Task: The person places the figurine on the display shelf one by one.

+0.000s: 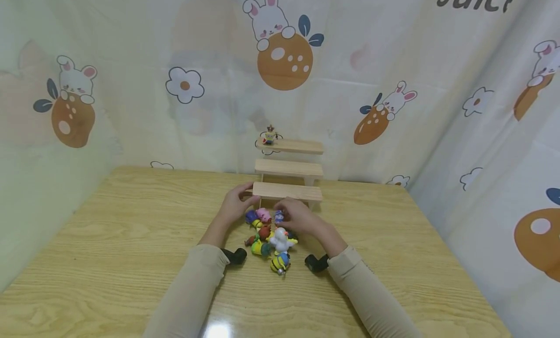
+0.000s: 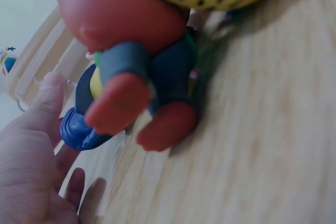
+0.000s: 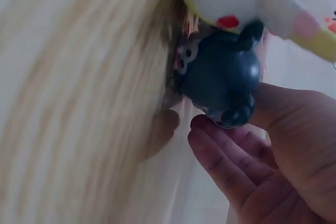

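Note:
My left hand (image 1: 233, 205) is at the left end of the lowest wooden step (image 1: 286, 190), thumb and fingers spread apart, with nothing between them in the left wrist view. My right hand (image 1: 297, 215) pinches a small blue-and-lavender figurine (image 1: 279, 216) between thumb and fingers in front of the steps. In the right wrist view, a dark teal figurine (image 3: 220, 69) covers most of what those fingers hold. Beside the hands lie a pink pig figurine (image 1: 264, 214), a purple-blue figurine (image 1: 251, 216) and a white bird figurine (image 1: 281, 240).
A three-tier wooden stand rises at the back, with a crowned minion figurine (image 1: 269, 135) on its top step (image 1: 297, 146). Nearer me lie a blue-and-yellow figurine (image 1: 280, 263) and a green-and-yellow figurine (image 1: 260, 248). A printed curtain (image 1: 210, 124) hangs behind the table (image 1: 131, 240).

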Tool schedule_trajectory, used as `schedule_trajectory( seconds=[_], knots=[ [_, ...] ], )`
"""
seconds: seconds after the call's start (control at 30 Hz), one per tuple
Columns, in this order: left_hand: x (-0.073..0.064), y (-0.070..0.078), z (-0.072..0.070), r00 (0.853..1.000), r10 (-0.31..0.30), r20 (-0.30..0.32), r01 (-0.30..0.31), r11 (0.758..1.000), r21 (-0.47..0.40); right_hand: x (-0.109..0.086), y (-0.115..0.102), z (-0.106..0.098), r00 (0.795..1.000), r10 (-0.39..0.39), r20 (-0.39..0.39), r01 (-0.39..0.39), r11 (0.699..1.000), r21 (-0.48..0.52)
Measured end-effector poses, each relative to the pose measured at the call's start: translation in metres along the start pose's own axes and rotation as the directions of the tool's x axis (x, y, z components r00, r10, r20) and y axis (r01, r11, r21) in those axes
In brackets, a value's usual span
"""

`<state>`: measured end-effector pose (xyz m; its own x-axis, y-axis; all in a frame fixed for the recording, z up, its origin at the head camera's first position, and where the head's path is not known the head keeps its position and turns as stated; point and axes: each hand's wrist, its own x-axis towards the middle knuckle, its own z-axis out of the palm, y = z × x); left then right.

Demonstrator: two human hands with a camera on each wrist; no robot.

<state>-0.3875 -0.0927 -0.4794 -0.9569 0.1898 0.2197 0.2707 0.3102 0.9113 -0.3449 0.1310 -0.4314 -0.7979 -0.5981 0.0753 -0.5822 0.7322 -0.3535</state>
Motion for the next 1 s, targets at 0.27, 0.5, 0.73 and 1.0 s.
schedule_trajectory(
  seconds=[0.27, 0.5, 0.73, 1.0],
  knots=[
    [0.000, 0.000, -0.001, 1.000, 0.003, 0.000, -0.003, 1.000, 0.009, -0.002, 0.001, -0.003, 0.998, -0.061, 0.000, 0.061, 0.997, -0.041],
    [0.000, -0.001, 0.000, 1.000, 0.014, -0.005, -0.014, 1.000, 0.007, -0.003, 0.004, -0.004, 0.999, -0.033, 0.007, 0.033, 0.999, -0.007],
    [0.000, 0.002, -0.001, 1.000, 0.009, -0.004, -0.009, 1.000, -0.015, -0.004, 0.002, -0.008, 1.000, 0.000, 0.023, -0.001, 0.999, 0.042],
    [-0.001, 0.001, -0.001, 1.000, 0.010, 0.001, -0.010, 1.000, -0.010, -0.006, 0.001, -0.013, 0.998, 0.056, 0.043, -0.059, 0.995, 0.079]
  ],
)
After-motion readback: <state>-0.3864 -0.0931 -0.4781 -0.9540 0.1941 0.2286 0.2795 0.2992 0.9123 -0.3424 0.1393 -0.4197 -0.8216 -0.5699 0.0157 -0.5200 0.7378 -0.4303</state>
